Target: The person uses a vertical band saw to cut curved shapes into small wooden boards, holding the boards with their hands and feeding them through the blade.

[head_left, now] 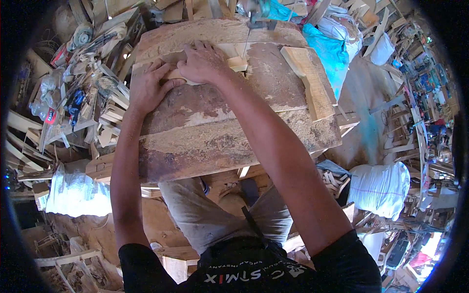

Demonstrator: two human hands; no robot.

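A pale piece of wood (238, 64) lies on the worn wooden saw table (205, 141), its right end close by the thin upright saw blade (246, 41). My right hand (202, 63) is closed over the middle of this piece, fingers pointing away from me and hiding much of it. At its left end my left hand (150, 87) grips it, with fingers on the far side and thumb toward the near edge. Whether the blade touches the wood, I cannot tell.
A shaped pale wood block (311, 85) lies along the table's right side. Sawdust coats the far edge. Wood offcuts and a plastic bottle (43, 111) are heaped at left. A turquoise sack (326, 53) stands beyond the right corner, a white sack (380, 189) lower right.
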